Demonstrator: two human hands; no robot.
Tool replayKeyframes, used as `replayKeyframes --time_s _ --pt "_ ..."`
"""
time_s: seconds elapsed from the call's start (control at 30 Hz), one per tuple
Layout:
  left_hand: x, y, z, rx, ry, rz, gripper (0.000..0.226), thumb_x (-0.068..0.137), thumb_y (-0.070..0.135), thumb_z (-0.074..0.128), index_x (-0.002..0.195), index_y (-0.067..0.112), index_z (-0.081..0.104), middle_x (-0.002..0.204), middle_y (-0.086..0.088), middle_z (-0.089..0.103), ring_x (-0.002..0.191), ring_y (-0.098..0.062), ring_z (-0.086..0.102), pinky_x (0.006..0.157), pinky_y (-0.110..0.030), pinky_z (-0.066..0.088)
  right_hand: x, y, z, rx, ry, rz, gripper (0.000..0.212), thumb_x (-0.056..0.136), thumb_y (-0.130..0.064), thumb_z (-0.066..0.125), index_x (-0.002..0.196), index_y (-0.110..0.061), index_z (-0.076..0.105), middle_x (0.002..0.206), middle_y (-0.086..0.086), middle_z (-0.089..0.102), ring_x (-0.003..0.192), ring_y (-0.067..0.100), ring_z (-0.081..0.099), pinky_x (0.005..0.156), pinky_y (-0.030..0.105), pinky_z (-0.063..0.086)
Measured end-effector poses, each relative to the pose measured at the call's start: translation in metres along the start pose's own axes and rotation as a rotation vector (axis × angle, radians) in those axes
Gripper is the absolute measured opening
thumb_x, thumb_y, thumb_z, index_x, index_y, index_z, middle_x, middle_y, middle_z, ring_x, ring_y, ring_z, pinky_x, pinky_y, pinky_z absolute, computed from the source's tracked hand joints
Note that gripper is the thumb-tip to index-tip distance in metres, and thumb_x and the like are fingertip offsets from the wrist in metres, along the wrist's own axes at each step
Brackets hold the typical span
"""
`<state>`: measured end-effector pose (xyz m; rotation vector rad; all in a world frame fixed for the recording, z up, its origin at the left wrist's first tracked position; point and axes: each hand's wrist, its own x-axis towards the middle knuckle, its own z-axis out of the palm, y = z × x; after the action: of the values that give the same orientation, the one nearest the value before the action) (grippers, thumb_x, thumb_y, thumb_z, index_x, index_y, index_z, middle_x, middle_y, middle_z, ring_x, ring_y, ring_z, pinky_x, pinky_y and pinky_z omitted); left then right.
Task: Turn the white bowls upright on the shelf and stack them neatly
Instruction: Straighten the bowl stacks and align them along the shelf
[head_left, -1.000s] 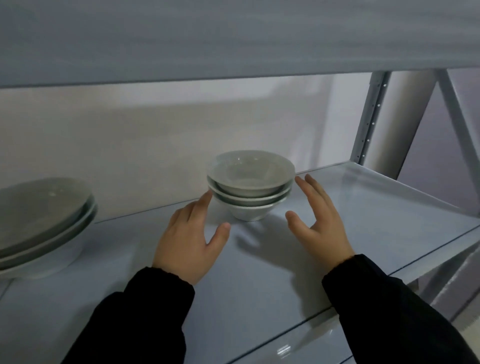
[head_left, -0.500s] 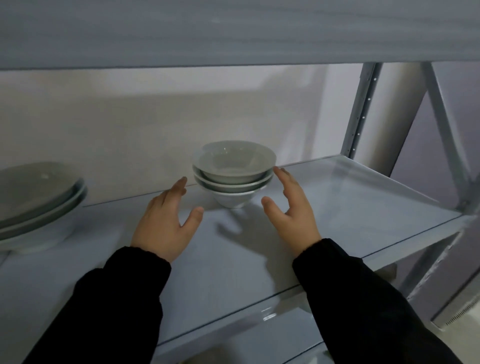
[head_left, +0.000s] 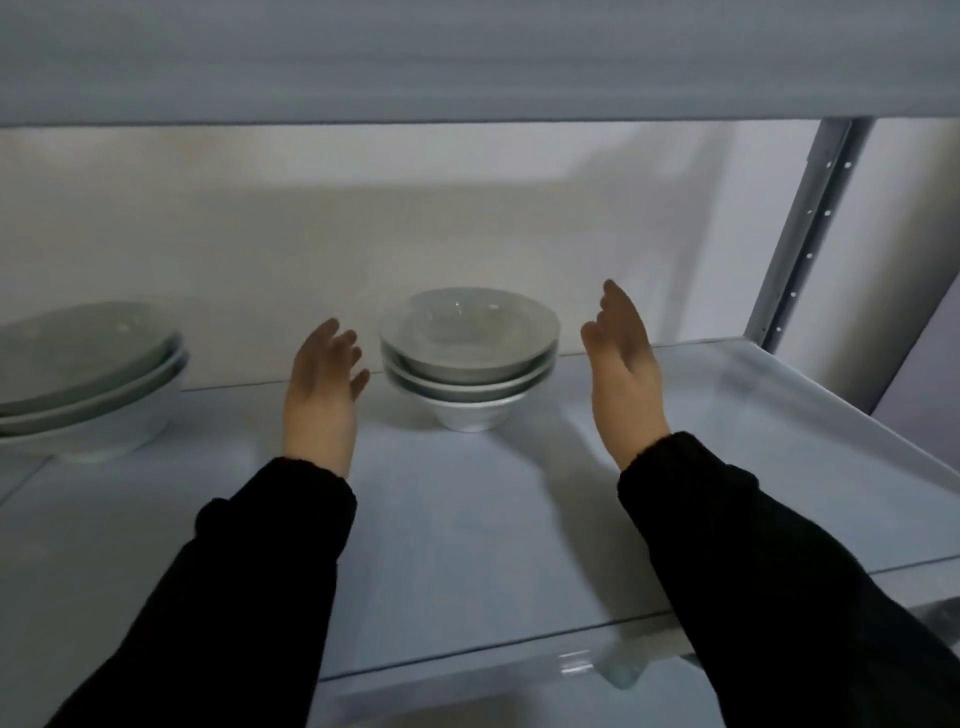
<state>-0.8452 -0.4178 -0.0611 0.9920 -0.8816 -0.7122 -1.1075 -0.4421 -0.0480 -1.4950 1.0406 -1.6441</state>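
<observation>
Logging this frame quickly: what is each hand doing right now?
Left hand: open, holding nothing, just left of the stacked bowls.
Right hand: open, holding nothing, clear of the stack on its right.

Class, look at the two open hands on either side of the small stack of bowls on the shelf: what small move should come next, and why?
Probably draw both hands back. The small stack of bowls already stands upright, three nested with rims roughly level, and the left hand and right hand are open and apart from it. The bigger stack on the left also looks upright.
</observation>
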Motion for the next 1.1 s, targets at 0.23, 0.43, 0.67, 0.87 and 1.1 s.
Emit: replayKeyframes --time_s 0.23,0.43,0.67,0.87,1.1 --pt "0.004 -0.024 -0.008 0.109 -0.237 -0.007 0.076 0.075 0.054 0.064 0.143 0.022 0.048 0.14 0.006 0.057 0.129 -0.012 0.055 0.107 -0.038 0.043 0.005 0.031 -0.001 0.057 -0.188 0.132 0.079 0.079 -0.06 0.058 0.152 -0.043 0.032 0.156 -0.01 0.036 0.141 0.003 0.036 0.114 0.032 0.03" --pt "0.006 -0.027 -0.011 0.222 -0.321 -0.017 0.071 0.084 0.049 0.06 0.147 0.021 0.046 0.145 0.008 0.053 0.134 -0.011 0.05 0.116 -0.045 0.035 0.01 0.043 -0.001 0.08 -0.311 0.18 0.069 0.083 -0.06 0.058 0.147 -0.048 0.037 0.149 -0.022 0.045 0.136 -0.001 0.043 0.118 0.041 0.031" --pt "0.001 -0.025 -0.011 0.358 -0.297 0.037 0.048 0.086 0.05 0.051 0.133 0.043 0.058 0.138 0.019 0.058 0.13 -0.005 0.052 0.114 -0.044 0.037 0.006 0.044 -0.003 0.074 -0.317 0.166 0.077 0.079 -0.053 0.06 0.151 -0.035 0.038 0.148 -0.017 0.048 0.135 0.002 0.046 0.115 0.039 0.037" --pt "0.001 -0.021 -0.013 0.457 -0.175 0.122 0.041 0.086 0.057 0.045 0.119 0.046 0.066 0.127 0.016 0.065 0.122 -0.008 0.058 0.108 -0.044 0.044 0.001 0.038 -0.004 0.094 -0.248 0.145 0.07 0.077 -0.049 0.06 0.144 -0.031 0.047 0.137 -0.004 0.062 0.127 0.011 0.057 0.113 0.043 0.04" --pt "-0.004 -0.012 -0.015 0.415 0.01 0.16 0.029 0.087 0.044 0.042 0.085 0.029 0.066 0.09 0.003 0.07 0.093 -0.024 0.066 0.09 -0.047 0.053 0.0 0.034 -0.008 0.043 -0.188 0.096 0.049 0.095 -0.031 0.048 0.143 -0.023 0.05 0.114 0.005 0.073 0.11 0.02 0.068 0.106 0.046 0.047"
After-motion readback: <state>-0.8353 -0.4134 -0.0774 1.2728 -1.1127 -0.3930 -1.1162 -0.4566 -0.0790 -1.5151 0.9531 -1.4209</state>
